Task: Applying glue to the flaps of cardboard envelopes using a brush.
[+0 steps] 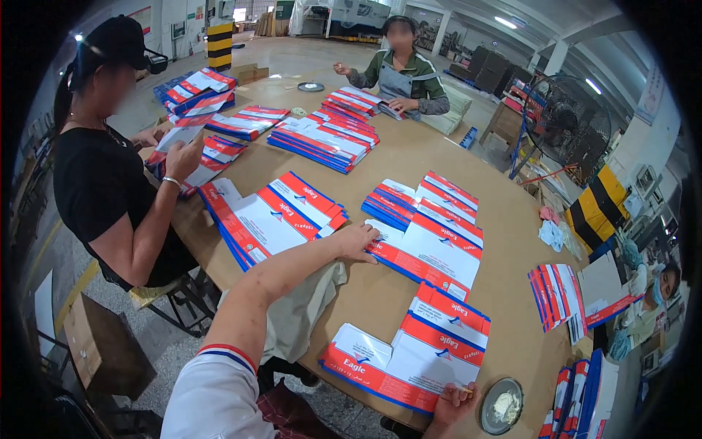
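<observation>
My left hand [356, 243] reaches across the table to the left edge of a stack of flat red, white and blue carton blanks [442, 252]. Its fingers are closed on the edge of a blank there. Nearer me lies another stack of the same blanks [424, 362]. My right hand [455, 404] is at that stack's lower right corner, fingers curled around something small and yellowish that I cannot make out. Just right of it sits a round grey dish [488, 423] with a white paste [506, 407] in it.
The brown tabletop [504, 307] carries more blank stacks [274, 216], [322, 139]. A person in black [102, 190] handles blanks at the left; another in a green jacket [409, 80] works across the table. A third person [654, 300] is at the right, near a large fan [567, 117].
</observation>
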The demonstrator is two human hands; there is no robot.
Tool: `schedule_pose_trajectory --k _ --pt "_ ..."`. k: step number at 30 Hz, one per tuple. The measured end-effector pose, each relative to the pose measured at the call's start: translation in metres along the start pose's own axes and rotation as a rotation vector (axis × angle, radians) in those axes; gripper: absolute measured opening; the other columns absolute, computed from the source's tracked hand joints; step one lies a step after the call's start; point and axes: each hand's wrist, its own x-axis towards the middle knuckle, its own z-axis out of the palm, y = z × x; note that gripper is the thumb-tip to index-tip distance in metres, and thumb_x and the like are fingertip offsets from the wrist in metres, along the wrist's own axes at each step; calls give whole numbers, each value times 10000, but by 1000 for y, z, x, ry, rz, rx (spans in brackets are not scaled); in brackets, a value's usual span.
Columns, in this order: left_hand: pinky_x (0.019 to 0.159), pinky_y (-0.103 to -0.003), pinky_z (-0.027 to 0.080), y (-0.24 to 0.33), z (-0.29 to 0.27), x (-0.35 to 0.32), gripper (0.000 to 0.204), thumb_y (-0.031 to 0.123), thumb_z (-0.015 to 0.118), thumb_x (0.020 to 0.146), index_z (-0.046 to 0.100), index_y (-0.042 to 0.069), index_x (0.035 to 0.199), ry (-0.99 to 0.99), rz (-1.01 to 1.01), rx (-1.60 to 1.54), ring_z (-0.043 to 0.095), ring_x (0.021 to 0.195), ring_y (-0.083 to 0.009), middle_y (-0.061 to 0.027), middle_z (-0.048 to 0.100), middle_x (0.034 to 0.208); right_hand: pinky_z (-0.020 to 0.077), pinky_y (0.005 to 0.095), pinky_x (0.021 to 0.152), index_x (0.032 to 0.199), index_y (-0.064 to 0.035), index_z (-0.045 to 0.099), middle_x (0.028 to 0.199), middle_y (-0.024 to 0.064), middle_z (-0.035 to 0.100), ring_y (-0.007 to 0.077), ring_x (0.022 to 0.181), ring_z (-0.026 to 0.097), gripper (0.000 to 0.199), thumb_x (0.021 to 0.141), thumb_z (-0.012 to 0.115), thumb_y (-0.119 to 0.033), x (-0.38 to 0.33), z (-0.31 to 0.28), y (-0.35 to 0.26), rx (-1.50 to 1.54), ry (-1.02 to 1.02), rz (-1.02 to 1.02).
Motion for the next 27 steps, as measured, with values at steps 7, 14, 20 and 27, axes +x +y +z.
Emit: schedule_pose_trajectory --k 7,14,20,27 --pt "764 -420 481 -4 -9 8 772 661 582 687 493 -4 1068 -109 79 74 579 900 -360 -194 569 985 490 326 736 858 -89 526 511 -35 402 57 398 342 223 943 417 -265 -1 1 1 -21 5 -2" --pt "731 -437 479 -11 -14 10 732 653 579 696 488 21 1053 -132 86 48 584 895 -364 -195 584 942 480 308 749 879 -51 549 532 -44 305 52 423 327 231 937 424 -237 0 1 0 -11 -26 14" --pt "762 -438 462 -5 -16 17 707 638 571 725 484 40 1092 -300 -27 6 561 956 -365 -198 563 992 479 310 746 881 -59 553 529 -38 383 58 417 351 239 940 414 -244 -6 6 -1 -11 41 -11" --pt "830 -429 461 9 -21 4 819 603 670 645 464 23 1185 -181 34 41 507 1040 -365 -207 491 1102 479 321 742 875 -84 536 523 -34 444 59 396 365 228 939 425 -273 -4 1 -3 -10 13 20"
